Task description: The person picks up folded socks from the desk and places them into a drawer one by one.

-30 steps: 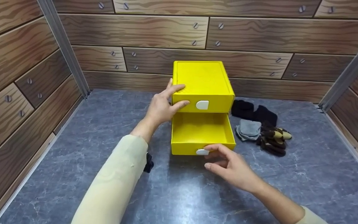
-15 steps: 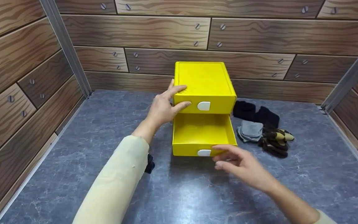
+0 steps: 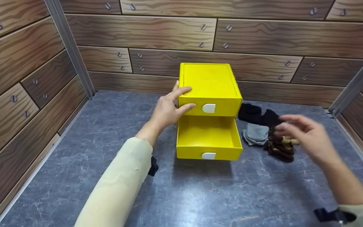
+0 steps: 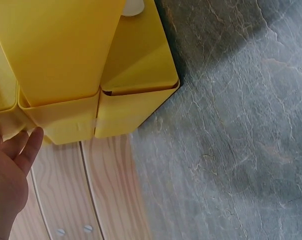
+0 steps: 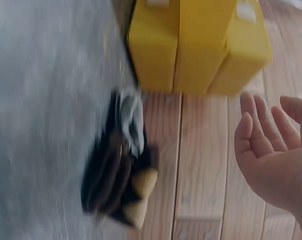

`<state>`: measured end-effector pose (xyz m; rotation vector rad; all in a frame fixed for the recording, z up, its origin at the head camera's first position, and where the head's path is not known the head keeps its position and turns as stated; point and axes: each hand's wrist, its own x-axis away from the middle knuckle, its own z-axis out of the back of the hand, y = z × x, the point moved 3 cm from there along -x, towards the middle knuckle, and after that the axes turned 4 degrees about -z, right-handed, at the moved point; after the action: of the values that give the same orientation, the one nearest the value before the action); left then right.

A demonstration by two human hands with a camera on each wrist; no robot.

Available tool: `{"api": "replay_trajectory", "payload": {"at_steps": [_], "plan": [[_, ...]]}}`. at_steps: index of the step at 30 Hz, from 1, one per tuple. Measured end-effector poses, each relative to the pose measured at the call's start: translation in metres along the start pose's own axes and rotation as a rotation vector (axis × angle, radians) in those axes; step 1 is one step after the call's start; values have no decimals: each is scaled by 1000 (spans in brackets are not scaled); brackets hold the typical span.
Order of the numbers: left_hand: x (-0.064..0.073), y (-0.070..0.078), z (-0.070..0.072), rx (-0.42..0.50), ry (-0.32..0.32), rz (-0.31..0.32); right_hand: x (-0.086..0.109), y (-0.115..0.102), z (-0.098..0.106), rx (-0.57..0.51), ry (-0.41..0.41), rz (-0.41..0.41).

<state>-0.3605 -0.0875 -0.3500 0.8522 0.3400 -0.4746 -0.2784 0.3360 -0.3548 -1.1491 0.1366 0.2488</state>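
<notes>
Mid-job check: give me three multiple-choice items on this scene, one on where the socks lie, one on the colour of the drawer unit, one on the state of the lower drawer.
1. Where does the pile of socks lie?
A. Inside the lower drawer
B. On the table, on the right-hand side of the drawer unit
C. On top of the drawer unit

2. What colour is the drawer unit?
A. Yellow
B. Blue
C. White

3. What state is the lower drawer in?
A. Pushed shut
B. Pulled out with socks in it
C. Pulled out with nothing visible inside

Answers:
1 B: the head view shows the socks on the grey table beside the unit, under the right hand.
2 A: body and drawers are yellow, with white handles.
3 C: its bare yellow floor shows; the left hand rests on the unit's top corner.
</notes>
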Motion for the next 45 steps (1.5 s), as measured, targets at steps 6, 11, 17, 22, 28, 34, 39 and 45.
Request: {"api": "replay_trajectory", "payload": {"at_steps": [6, 11, 17, 22, 28, 34, 39, 45], "plan": [[0, -1, 0, 1, 1, 1, -29, 35, 39, 47, 119, -25], [0, -1, -1, 5, 1, 11, -39, 64, 53, 7, 130, -110], [0, -1, -2, 10, -5, 21, -44, 93, 54, 0, 113, -200], [0, -1, -4, 14, -7, 13, -42, 113, 52, 26, 106, -230], [-1, -1, -4, 5, -7, 10, -36, 128, 45, 26, 89, -175], [0, -1, -5, 4, -12, 7, -28, 139, 37, 243, -18, -202], [0, -1, -2, 3, -5, 11, -23, 143, 39, 334, -152, -259], [0, -1, -1, -5, -3, 6, -20, 143, 39, 366, -210, -243]]}}
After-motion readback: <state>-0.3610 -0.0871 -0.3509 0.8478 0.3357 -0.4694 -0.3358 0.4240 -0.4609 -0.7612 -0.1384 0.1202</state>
